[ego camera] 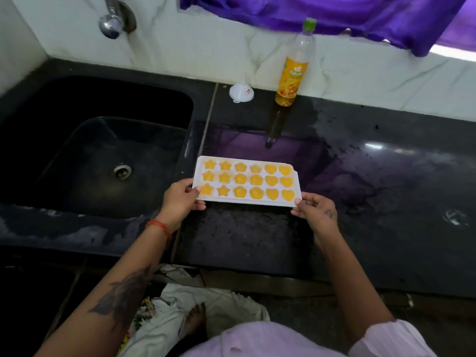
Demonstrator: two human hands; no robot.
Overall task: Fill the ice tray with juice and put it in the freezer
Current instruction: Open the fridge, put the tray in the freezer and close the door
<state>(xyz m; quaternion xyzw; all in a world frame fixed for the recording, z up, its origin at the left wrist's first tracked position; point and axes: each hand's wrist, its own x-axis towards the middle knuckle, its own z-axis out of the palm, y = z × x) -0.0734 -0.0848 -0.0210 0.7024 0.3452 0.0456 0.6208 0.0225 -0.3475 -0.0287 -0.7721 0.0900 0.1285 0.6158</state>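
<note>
A white ice tray [200, 173] with star, flower and heart cells full of orange juice sits level just above the dark counter, beside the sink. My left hand [180, 202] grips the tray's near left corner, thumb on the rim. My right hand [316, 211] pinches its near right corner. A juice bottle [293, 70] with a green cap and a yellow label stands upright at the back wall, about a third full. A small white funnel [240, 92] lies to the left of the bottle.
A black sink [108, 140] with a drain lies left of the tray, under a chrome tap [113, 21]. The dark stone counter [386, 189] stretches to the right. Purple cloth [334, 14] hangs over the white back wall.
</note>
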